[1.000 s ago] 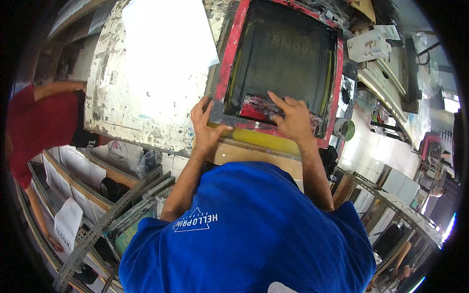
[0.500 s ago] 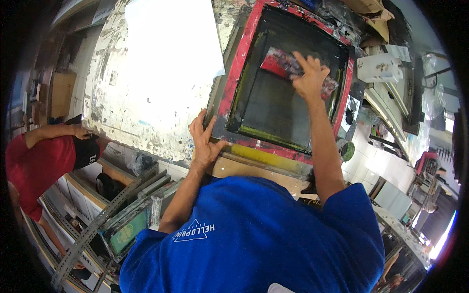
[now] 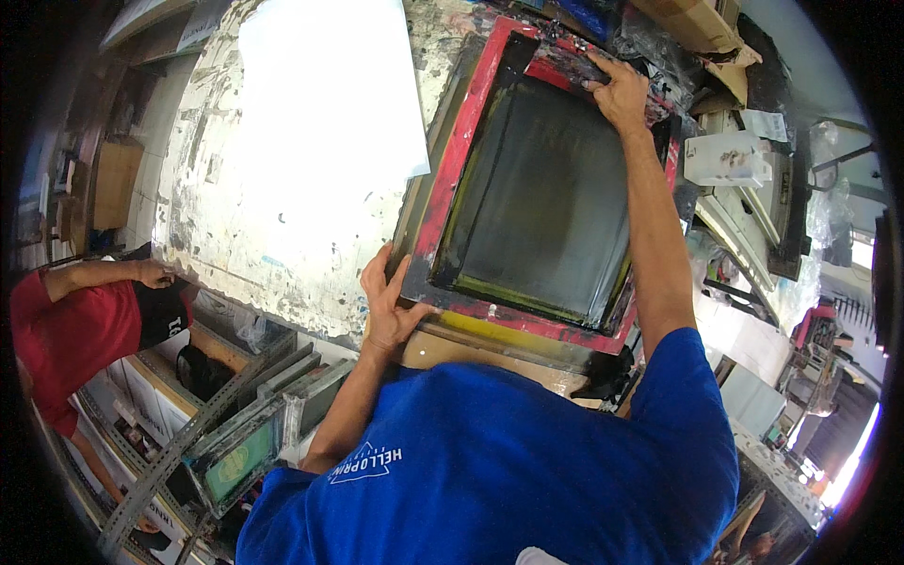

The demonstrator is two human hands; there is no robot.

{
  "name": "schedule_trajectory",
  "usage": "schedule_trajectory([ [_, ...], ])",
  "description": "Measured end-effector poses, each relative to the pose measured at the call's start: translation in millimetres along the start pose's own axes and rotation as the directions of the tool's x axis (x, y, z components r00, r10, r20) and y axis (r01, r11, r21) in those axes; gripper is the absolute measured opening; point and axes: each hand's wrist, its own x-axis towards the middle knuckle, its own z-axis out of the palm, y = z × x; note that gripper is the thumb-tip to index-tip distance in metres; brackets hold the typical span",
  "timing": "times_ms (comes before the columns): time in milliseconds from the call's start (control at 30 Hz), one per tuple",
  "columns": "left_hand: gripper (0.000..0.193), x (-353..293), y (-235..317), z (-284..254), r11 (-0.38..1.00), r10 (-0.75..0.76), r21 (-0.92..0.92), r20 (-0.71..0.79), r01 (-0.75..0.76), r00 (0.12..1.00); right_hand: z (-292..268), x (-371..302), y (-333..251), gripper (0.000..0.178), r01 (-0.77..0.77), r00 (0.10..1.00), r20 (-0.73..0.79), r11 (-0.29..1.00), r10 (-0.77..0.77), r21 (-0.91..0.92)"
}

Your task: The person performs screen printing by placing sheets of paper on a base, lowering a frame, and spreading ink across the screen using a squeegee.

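A screen-printing frame (image 3: 459, 127) with red, ink-smeared sides and a dark mesh (image 3: 551, 207) lies before me. At its near left corner my left hand (image 3: 388, 303) rests with fingers apart, the thumb along the frame's near edge. My right arm reaches over the right side to the far end. There my right hand (image 3: 620, 92) grips an ink-stained squeegee (image 3: 562, 68), partly hidden by the fingers. Left of the frame, a white sheet (image 3: 330, 94) lies on a pale, paint-spattered board (image 3: 202, 212).
Crumpled plastic and cardboard (image 3: 692, 24) crowd the far right, above a white container (image 3: 725, 158). A person in a red shirt (image 3: 80, 325) stands at the left. Several framed screens (image 3: 240, 452) lean below, beside a perforated metal bar (image 3: 179, 443).
My right hand has pushed the squeegee from mid-mesh to the frame's far end. My left hand stays at the near left corner.
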Motion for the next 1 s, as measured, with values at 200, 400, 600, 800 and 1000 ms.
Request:
schedule_trajectory([
  [200,0.103,-0.5,2.0,0.4,1.000,-0.002,0.007,-0.012,0.002,1.000,-1.4,12.8,2.7,0.056,0.030,0.998,-0.060,0.990,-0.022,0.134],
  [400,0.104,0.7,-0.4,-2.1,0.999,0.044,0.001,0.024,-0.044,0.999,-28.0,-0.7,33.0,0.059,-0.121,0.986,-0.051,0.897,0.157,0.425],
  [600,0.099,-4.5,6.5,2.8,0.990,-0.017,-0.142,-0.075,0.006,0.997,-102.1,-81.1,-54.1,0.064,-0.430,0.892,0.213,0.599,0.400,0.676],
  [800,0.098,23.7,32.8,-12.8,0.957,0.148,-0.207,-0.250,-0.202,0.957,-178.9,-181.8,-173.2,0.068,-0.354,0.933,0.259,0.762,0.249,0.542],
  [1000,0.106,76.1,81.8,-24.9,0.875,0.047,-0.402,-0.485,-0.271,0.873,-253.6,-180.4,-251.4,0.065,0.023,0.996,0.091,1.000,-0.021,-0.017],
])
